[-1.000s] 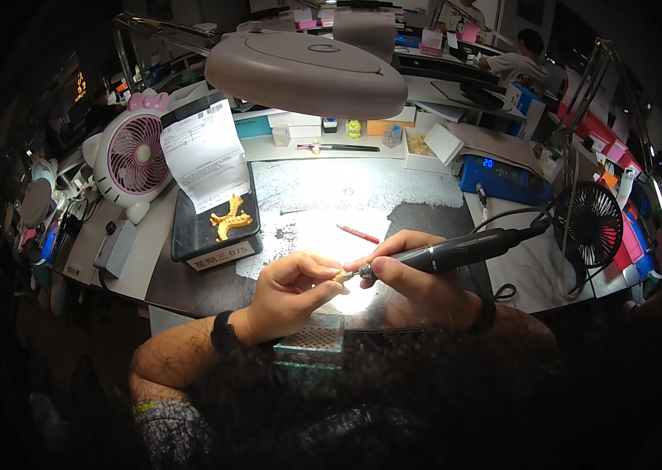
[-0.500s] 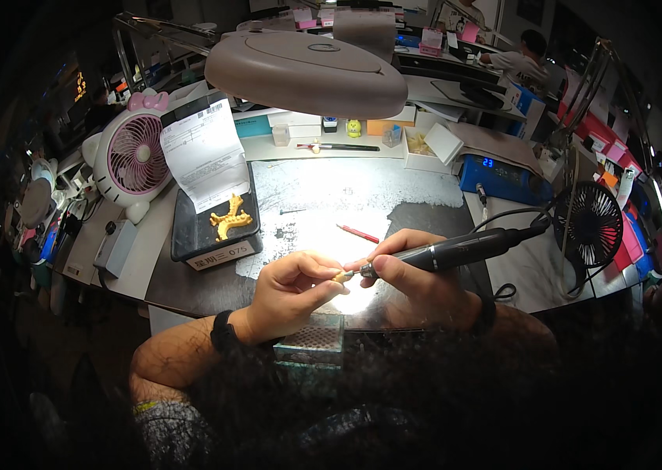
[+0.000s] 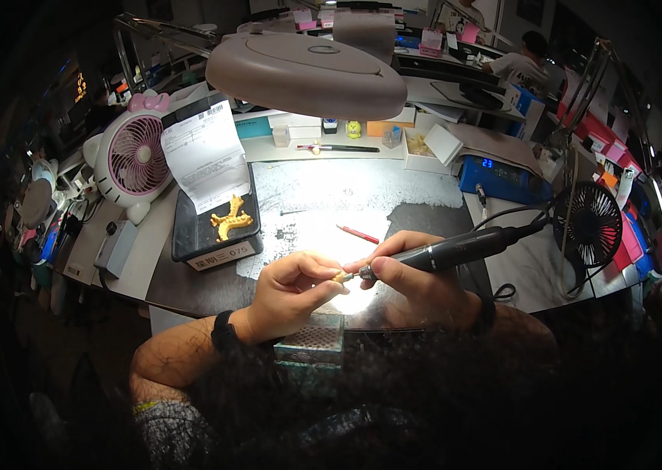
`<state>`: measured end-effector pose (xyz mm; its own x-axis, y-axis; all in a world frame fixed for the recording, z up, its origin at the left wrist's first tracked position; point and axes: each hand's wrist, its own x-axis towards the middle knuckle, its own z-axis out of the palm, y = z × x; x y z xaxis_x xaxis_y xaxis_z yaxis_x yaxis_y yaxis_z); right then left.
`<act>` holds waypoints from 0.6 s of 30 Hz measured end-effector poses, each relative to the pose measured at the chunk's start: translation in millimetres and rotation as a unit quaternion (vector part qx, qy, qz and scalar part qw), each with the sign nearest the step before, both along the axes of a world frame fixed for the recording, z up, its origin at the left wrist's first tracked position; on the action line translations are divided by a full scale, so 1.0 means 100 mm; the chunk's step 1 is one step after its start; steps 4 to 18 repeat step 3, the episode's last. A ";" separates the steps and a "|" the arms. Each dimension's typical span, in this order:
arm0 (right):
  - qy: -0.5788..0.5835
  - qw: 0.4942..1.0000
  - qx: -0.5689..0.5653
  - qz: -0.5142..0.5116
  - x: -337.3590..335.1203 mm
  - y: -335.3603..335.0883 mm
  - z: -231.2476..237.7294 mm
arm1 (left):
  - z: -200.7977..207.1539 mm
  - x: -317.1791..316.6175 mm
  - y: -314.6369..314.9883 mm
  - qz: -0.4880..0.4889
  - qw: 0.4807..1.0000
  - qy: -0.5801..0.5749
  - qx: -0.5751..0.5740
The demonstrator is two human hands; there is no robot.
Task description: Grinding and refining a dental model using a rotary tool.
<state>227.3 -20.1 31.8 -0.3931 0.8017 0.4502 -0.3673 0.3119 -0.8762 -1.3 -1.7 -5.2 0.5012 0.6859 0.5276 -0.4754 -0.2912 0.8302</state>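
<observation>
My left hand [image 3: 290, 291] is closed, its thumb and fingers pinching a small yellowish tooth-like piece [image 3: 339, 277]. Most of that piece is hidden by the fingertips. In my right hand [image 3: 418, 278] lies a black rotary handpiece [image 3: 465, 247], gripped like a pen and pointing left. Its thin bit meets the small piece or comes very close to it; contact cannot be made out. Both hands are over the bench's near edge, under bright light. Beyond them a red pencil-like tool [image 3: 358, 234] rests on the bench mat [image 3: 425, 227].
Yellow dental models [image 3: 232, 219] and a printed sheet [image 3: 204, 153] sit in a black tray [image 3: 182, 235] at left, beside a pink-and-white fan [image 3: 137, 157]. A lamp [image 3: 307, 74] hangs overhead. A blue control box [image 3: 503, 180] and black fan [image 3: 589, 225] stand right.
My hands stay almost in place, with only a tiny shift of the handpiece's tip. At the back right, another person's arm has moved slightly.
</observation>
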 end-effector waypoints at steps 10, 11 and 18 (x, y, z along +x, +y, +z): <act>0.005 1.000 -0.004 -0.006 0.01 0.00 -0.01 | -0.01 0.00 0.01 0.001 1.000 0.005 0.004; 0.005 1.000 -0.004 -0.006 0.01 0.00 -0.01 | -0.01 0.00 0.01 0.001 1.000 0.005 0.004; 0.005 1.000 -0.004 -0.006 0.01 0.00 -0.01 | -0.01 0.00 0.01 0.001 1.000 0.005 0.004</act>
